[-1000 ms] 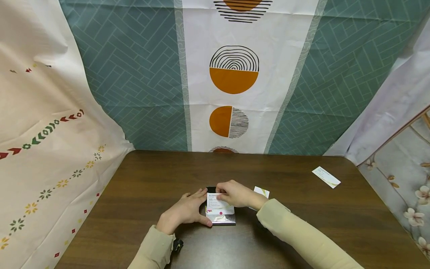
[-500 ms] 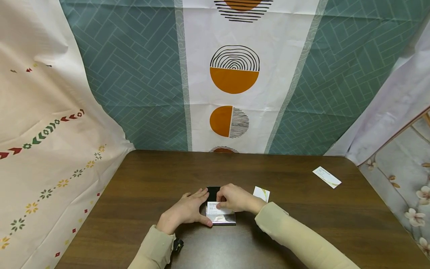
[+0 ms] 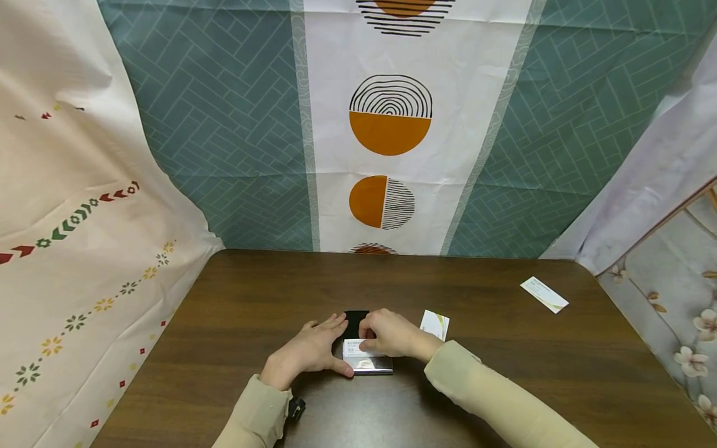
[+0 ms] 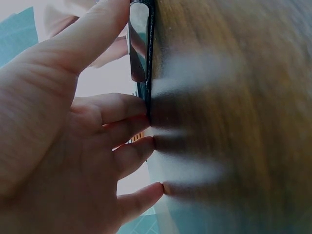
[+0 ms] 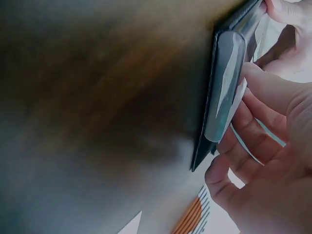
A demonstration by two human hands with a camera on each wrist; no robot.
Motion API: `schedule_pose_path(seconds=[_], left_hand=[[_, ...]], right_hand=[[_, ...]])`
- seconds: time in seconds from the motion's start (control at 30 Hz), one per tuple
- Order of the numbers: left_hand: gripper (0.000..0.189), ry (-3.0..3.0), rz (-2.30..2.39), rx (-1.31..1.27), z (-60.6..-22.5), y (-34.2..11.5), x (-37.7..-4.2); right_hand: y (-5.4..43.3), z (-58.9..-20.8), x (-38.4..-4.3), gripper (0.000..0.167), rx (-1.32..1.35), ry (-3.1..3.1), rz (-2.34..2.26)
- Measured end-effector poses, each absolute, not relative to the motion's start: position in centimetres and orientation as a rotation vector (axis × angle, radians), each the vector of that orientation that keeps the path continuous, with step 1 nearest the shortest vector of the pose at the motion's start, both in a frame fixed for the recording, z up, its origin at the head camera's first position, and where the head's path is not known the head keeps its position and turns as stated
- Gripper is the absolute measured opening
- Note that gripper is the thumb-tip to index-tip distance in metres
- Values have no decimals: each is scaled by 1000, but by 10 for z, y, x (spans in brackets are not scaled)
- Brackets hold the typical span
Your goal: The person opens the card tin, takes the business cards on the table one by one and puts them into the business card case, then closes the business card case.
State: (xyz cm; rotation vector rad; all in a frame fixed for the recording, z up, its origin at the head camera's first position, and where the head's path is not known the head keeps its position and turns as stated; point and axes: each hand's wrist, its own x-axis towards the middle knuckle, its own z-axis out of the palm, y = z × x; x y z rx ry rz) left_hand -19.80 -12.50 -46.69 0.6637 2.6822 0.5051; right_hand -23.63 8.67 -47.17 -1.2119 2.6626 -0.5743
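A card case with a silver lower part and a black flap lies unfolded on the table. A white printed business card is partly inside the silver part, its upper strip showing. My right hand pinches that card from above, the other fingers curled. My left hand rests along the case's left side with fingers spread and fairly straight; the thumb touches the lower left corner. In the left wrist view, the thumb reaches the case edge. The right wrist view shows the case side-on beside the right thumb.
Another business card lies just beyond the right wrist, partly covered by the arm. A further card is at the far right of the brown wooden table. Patterned cloths hang around the back and sides.
The business card has slid down toward me into the silver part, with the right hand moving along. More of the black flap shows now. My left hand stays where it was.
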Motion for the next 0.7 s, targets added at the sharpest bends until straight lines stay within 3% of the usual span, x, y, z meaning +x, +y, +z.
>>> schedule_pose_path(seconds=[0.43,0.7], left_hand=[[103,2687,506,680,-469,-124,-198],[103,2689,510,678,-468,-126,-199]], right_hand=[[87,-468,-224,11,-1225,2695,-502],[86,-469,-215,5,-1432,2833,-346]])
